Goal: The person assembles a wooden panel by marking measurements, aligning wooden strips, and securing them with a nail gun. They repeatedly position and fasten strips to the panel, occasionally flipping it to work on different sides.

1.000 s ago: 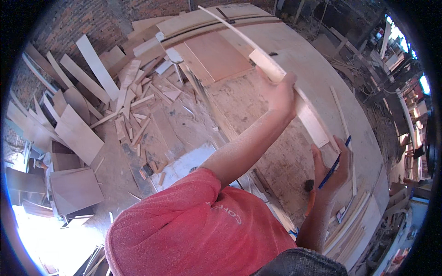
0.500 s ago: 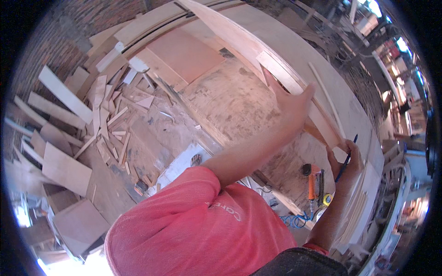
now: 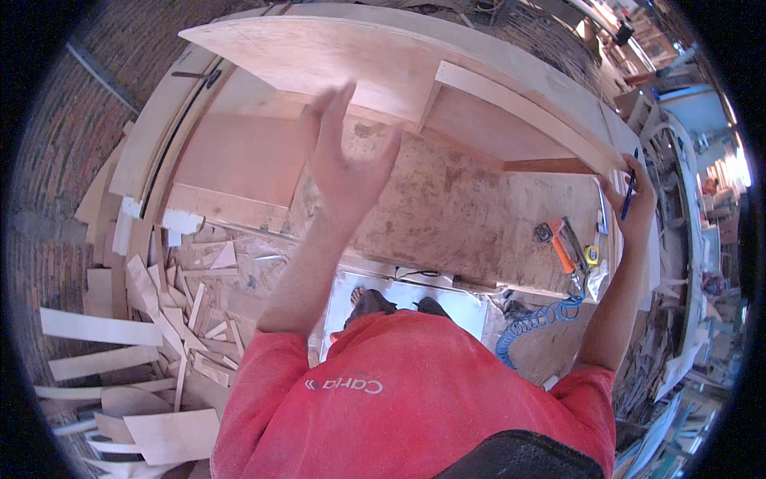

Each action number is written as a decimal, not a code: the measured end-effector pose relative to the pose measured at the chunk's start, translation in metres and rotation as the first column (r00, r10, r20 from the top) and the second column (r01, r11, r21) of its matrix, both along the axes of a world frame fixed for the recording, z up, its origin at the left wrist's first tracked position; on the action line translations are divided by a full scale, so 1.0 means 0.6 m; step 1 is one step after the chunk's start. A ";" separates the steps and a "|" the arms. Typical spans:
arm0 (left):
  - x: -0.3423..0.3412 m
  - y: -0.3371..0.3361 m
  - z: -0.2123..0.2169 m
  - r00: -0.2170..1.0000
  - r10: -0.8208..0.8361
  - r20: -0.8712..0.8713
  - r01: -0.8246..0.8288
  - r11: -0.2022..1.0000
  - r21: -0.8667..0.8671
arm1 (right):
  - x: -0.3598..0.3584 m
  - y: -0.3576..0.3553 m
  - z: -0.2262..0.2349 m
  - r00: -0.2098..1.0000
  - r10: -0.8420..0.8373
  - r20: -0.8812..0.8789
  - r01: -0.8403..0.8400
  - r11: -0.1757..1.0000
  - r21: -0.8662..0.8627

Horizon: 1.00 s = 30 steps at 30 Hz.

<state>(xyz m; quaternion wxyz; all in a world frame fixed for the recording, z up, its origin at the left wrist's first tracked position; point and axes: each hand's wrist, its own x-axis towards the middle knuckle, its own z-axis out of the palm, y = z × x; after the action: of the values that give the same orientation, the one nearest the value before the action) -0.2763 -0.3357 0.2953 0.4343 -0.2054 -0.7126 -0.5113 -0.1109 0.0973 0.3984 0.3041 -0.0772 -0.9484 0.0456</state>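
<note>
A long plywood panel (image 3: pixel 335 60) stands on edge across the workbench (image 3: pixel 447 207), with a pale wooden strip (image 3: pixel 511 100) and a crosspiece (image 3: pixel 550 165) forming a frame along its right half. In the air before the panel's left half is my left hand (image 3: pixel 351 164), slightly blurred, its fingers spread and nothing in it. My right hand (image 3: pixel 636 191) is closed at the right end of the frame, thumb on the near side. A dark blue pen (image 3: pixel 628 199) sticks out between its fingers. Whatever its fingertips touch behind the wood is hidden.
An orange nail gun (image 3: pixel 562 247) lies on the bench near my right forearm, beside a yellow tape measure (image 3: pixel 591 255). Its coiled blue hose (image 3: pixel 527 326) hangs over the near edge. Wood offcuts (image 3: pixel 179 319) litter the floor at left, below a brick wall (image 3: pixel 60 176).
My left hand has come off the framed panel and moved left, fingers spread. My right hand stays at the frame's end with the pen. The view has turned, and the panel now runs more crosswise.
</note>
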 end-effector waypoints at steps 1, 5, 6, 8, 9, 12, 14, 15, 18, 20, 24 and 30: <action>-0.021 -0.003 0.047 0.994 0.033 -0.101 -0.044 0.993 -0.108 | -0.001 0.013 -0.001 1.000 0.018 -0.004 -0.018 1.000 -0.011; -0.110 0.037 0.141 0.960 0.070 -0.271 -0.164 0.924 -0.345 | -0.011 0.044 -0.010 0.999 -0.037 -0.018 0.036 0.998 -0.045; -0.123 0.045 0.160 0.921 0.079 -0.382 -0.228 0.904 -0.361 | -0.025 0.053 -0.015 0.999 -0.035 -0.016 0.034 0.999 -0.040; -0.157 0.071 0.170 0.914 0.055 -0.403 -0.256 0.848 -0.465 | -0.043 0.071 -0.006 0.998 -0.056 -0.008 0.056 0.998 -0.015; -0.186 0.075 0.163 0.945 0.044 -0.326 -0.230 0.796 -0.561 | -0.059 0.064 0.003 1.000 -0.023 -0.021 0.022 0.997 -0.073; -0.238 0.106 0.156 0.977 0.064 -0.204 -0.190 0.692 -0.697 | -0.089 0.067 0.017 0.995 0.088 -0.056 -0.095 0.985 -0.141; -0.264 0.130 0.162 0.985 0.066 -0.162 -0.165 0.649 -0.742 | -0.100 0.107 0.002 0.998 0.044 -0.035 -0.049 0.986 -0.159; -0.276 0.132 0.165 0.988 0.066 -0.142 -0.152 0.622 -0.768 | -0.109 0.098 0.007 0.999 0.043 -0.031 -0.048 0.986 -0.162; -0.314 0.141 0.171 0.989 0.073 -0.125 -0.144 0.587 -0.796 | -0.143 0.090 0.016 0.998 0.038 -0.040 -0.042 0.993 -0.113; -0.332 0.156 0.172 0.992 0.075 -0.100 -0.125 0.598 -0.791 | -0.157 0.100 0.015 0.997 0.013 -0.075 -0.013 1.000 -0.002; -0.364 0.174 0.171 0.988 0.073 -0.140 -0.155 0.618 -0.771 | -0.177 0.105 0.033 0.994 -0.086 0.068 0.094 0.987 -0.127; -0.386 0.191 0.173 0.995 0.077 -0.064 -0.098 0.622 -0.777 | -0.206 0.136 0.021 0.999 -0.033 -0.026 0.033 0.999 -0.006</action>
<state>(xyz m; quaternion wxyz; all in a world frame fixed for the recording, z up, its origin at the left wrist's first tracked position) -0.5076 -0.2209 0.3993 0.3359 -0.3443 -0.8672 -0.1290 -0.2348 0.1787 0.4111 0.3171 -0.0932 -0.9428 0.0442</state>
